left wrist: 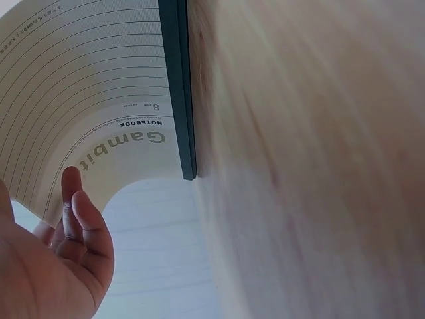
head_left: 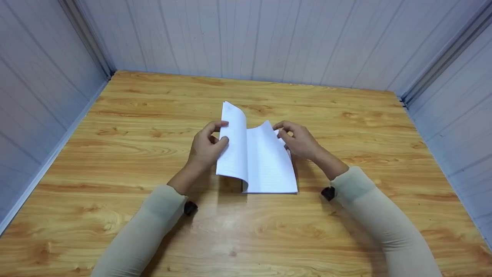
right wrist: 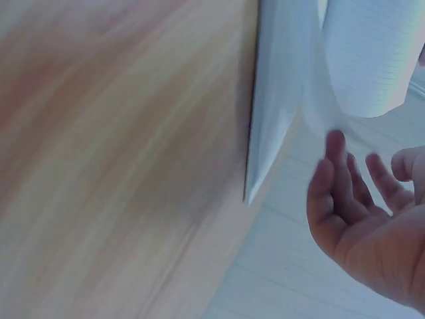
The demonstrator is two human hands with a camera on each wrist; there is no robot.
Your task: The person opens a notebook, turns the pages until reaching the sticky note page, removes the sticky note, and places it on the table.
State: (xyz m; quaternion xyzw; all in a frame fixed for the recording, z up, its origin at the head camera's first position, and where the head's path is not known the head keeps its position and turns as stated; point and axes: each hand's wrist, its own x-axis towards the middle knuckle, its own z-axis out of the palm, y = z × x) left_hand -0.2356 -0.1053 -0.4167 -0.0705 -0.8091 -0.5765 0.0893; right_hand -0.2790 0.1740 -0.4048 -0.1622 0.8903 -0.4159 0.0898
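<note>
A notebook [head_left: 269,165] lies open on the wooden table, its right-hand lined page lifting at the far corner. My left hand [head_left: 207,144] grips the raised left part, thumb on the white page and fingers behind. From below, the left wrist view shows that part's cream cover [left wrist: 113,86], printed "Gambit NOTEBOOK", curving away from a dark spine [left wrist: 178,93]. At the far right corner, my right hand [head_left: 298,140] has bent fingers against the lifting page. In the right wrist view, a fingertip [right wrist: 336,141] meets the blurred page edge, and the thumb stands apart from it.
Wood-grain table [head_left: 127,161] surrounds the notebook. Pale panelled walls [head_left: 238,38] stand behind and on both sides. A small black object [head_left: 190,208] sits by the left cuff, and another dark piece [head_left: 328,193] by the right cuff.
</note>
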